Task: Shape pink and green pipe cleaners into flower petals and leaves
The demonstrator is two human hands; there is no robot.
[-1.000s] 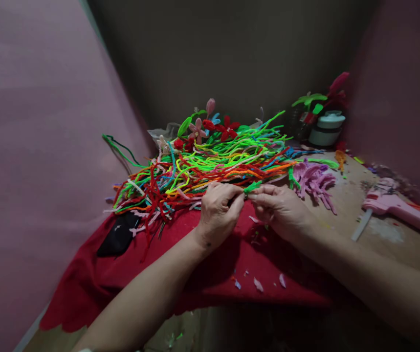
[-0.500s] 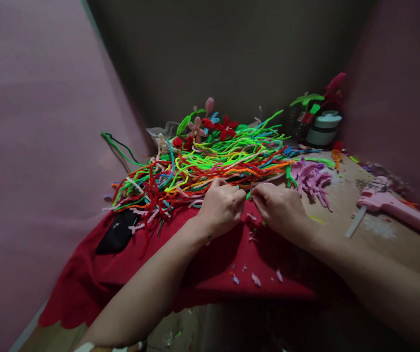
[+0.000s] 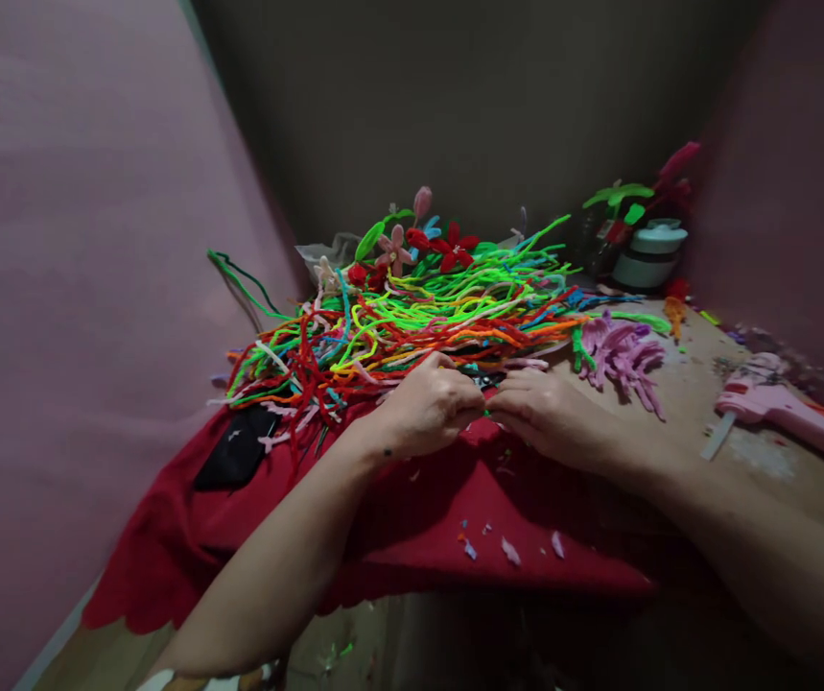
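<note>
My left hand (image 3: pixel 430 408) and my right hand (image 3: pixel 552 413) meet fingertip to fingertip over the red cloth (image 3: pixel 397 518), both with fingers pinched closed. Between them only a tiny green bit of pipe cleaner (image 3: pixel 487 413) shows; the rest is hidden by the fingers. Just beyond the hands lies a big heap of coloured pipe cleaners (image 3: pixel 418 321), green, orange, red and blue. Small cut scraps (image 3: pixel 508 550) lie on the cloth in front of the hands.
Finished pipe-cleaner flowers (image 3: pixel 447 248) stand behind the heap. A purple bundle (image 3: pixel 623 355) lies right of it, a pink glue gun (image 3: pixel 778 408) on the brown table at far right, a white pot (image 3: pixel 652 251) at the back, a black object (image 3: pixel 239 456) at left.
The green piece that stuck up between my fingertips is now almost fully hidden in them. Both hands have dropped slightly toward the cloth and stayed together.
</note>
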